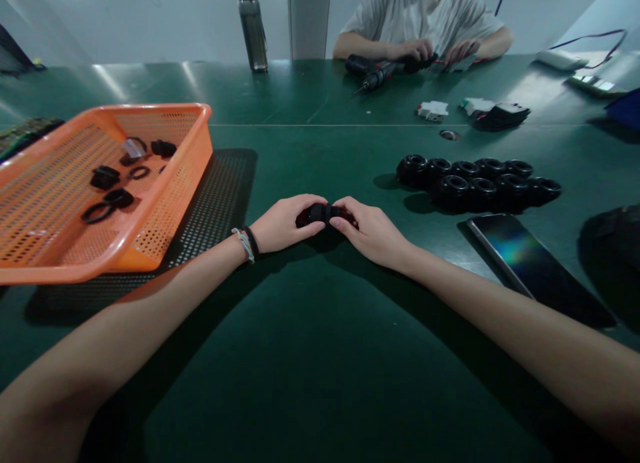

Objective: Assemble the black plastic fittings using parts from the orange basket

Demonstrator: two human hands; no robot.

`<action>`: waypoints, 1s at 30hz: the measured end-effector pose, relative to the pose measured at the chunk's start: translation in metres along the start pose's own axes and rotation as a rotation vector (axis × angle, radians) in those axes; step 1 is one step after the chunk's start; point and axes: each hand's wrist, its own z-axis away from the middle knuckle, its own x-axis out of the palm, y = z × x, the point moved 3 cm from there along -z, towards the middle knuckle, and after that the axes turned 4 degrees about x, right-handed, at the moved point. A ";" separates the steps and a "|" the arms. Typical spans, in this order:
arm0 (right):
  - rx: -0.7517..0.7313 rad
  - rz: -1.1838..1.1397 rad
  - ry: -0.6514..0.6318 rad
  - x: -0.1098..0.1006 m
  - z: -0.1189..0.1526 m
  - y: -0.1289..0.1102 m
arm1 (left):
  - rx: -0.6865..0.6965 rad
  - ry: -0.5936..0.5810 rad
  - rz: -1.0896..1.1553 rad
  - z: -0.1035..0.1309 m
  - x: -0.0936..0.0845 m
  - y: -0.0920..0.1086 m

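Both of my hands meet over the middle of the green table [280, 356], pinching a small black plastic fitting [320, 213] that looks like a cable gland. Fingers and thumb of my left hand [285, 221] grip its left part; two bands circle that wrist. At the other end, my right hand [370, 228] closes its thumb and forefinger on the fitting. My fingers hide much of its surface. To the right stand rows of similar black fittings [480, 183]. Loose black rings and fittings [106, 177] lie in the orange basket [165, 239] on my left.
A phone [537, 266] lies by my right forearm, with a dark object [617, 249] beyond it. Across the table a co-worker [425, 23] handles something near a power drill [375, 75]. A bottle [251, 29] and small white parts [433, 111] stand farther back.
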 end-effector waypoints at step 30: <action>-0.042 -0.062 0.043 0.001 0.003 0.003 | -0.030 -0.001 -0.023 -0.001 0.001 -0.001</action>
